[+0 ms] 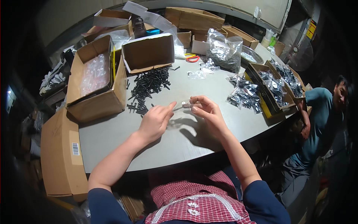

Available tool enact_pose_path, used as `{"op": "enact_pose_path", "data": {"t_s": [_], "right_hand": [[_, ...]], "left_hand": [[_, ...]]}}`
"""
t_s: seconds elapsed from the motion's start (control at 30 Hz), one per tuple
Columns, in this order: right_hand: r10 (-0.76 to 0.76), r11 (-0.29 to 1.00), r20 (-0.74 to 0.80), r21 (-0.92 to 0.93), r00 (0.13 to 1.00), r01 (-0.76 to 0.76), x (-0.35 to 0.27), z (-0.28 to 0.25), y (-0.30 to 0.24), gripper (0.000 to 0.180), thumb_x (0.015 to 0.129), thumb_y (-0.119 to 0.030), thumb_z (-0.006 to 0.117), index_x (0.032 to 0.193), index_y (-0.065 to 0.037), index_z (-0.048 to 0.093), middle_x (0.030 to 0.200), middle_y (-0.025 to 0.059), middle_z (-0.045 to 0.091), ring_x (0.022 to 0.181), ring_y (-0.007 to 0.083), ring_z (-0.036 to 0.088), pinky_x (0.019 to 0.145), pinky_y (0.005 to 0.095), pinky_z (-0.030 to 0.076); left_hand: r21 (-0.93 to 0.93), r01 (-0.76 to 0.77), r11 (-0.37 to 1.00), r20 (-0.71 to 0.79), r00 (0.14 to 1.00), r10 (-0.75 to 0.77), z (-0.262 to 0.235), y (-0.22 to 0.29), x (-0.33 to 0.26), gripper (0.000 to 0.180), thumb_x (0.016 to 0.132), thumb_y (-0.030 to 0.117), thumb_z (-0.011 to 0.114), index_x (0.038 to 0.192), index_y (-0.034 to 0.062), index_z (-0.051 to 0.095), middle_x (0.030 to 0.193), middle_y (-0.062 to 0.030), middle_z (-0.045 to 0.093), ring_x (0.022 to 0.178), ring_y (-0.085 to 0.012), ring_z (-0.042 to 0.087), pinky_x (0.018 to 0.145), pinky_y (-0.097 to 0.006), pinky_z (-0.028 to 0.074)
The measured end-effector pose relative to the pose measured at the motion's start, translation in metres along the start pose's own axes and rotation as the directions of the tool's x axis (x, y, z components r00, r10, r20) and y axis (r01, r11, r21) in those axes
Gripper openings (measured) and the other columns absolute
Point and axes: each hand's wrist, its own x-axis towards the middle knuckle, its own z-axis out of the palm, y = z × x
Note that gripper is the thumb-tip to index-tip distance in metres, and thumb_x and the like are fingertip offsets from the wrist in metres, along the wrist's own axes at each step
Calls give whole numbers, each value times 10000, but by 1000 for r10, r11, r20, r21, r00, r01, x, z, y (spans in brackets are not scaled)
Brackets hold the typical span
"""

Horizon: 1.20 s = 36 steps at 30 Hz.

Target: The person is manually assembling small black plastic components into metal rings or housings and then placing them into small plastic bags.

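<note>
Above the table's near middle my two hands almost meet. My right hand [209,111] pinches a small clear plastic bag [185,104] with a white round spot on it, between thumb and fingers. From the closed fingertips of my left hand [158,117], a thin dark piece [178,108] reaches toward the bag; whether its tip is inside cannot be seen. Just beyond my left hand lies a loose pile of short black rod-like parts [151,84]. Filled small clear bags with dark contents [244,93] are heaped to the right of my right hand.
Two open cartons, one with clear bags [118,95] and one tipped [148,52], stand left. Right are boxes of filled bags [266,99]. Farther back are a large clear bag [225,52], red-and-yellow-handled scissors [192,58] and a round tray [257,56]. A person [317,123] sits at right.
</note>
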Motion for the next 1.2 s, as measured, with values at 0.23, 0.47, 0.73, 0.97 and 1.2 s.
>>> {"op": "enact_pose_path", "data": {"t_s": [0.23,0.47,0.73,0.97,1.2], "right_hand": [[-8,957,223,-281,975,72,2,-11,3,674,725,-219,782,1388,-163,674,1587,74,507,1587,357,160,1258,565,154],[-467,251,491,-724,736,642,0,35,-9,418,703,-208,763,1119,-228,796,1317,-5,708,1456,373,424,1200,716,-92],[-418,706,408,-417,812,573,78,53,-45,203,886,-215,727,1051,-100,760,981,48,727,1062,223,633,1165,498,276],[-321,190,830,-415,456,890,114,115,30,405,931,-350,705,1266,-125,666,1351,110,614,1335,278,528,1210,682,141],[-311,131,754,-569,578,812,122,53,55,354,910,-124,682,1258,-183,707,1365,46,650,1258,213,596,1235,643,140]], "left_hand": [[-52,72,996,50,996,-70,-6,-7,-1,548,945,136,695,1468,47,559,1146,-183,673,1040,-355,624,916,-435,492],[51,-4,999,-58,998,7,-6,9,-1,545,776,159,838,1227,10,571,1237,-141,629,1175,-326,615,1007,-447,458],[-781,423,459,328,904,-276,7,38,-18,188,926,110,762,1032,24,633,974,-62,698,914,-122,643,811,-300,526],[-799,433,418,465,885,-27,1,62,-26,192,947,112,764,930,29,592,940,-60,702,859,-99,650,803,-269,524],[-808,503,306,496,862,-108,6,46,-20,206,934,105,778,926,43,581,886,-20,655,821,-84,607,758,-262,491]]}}
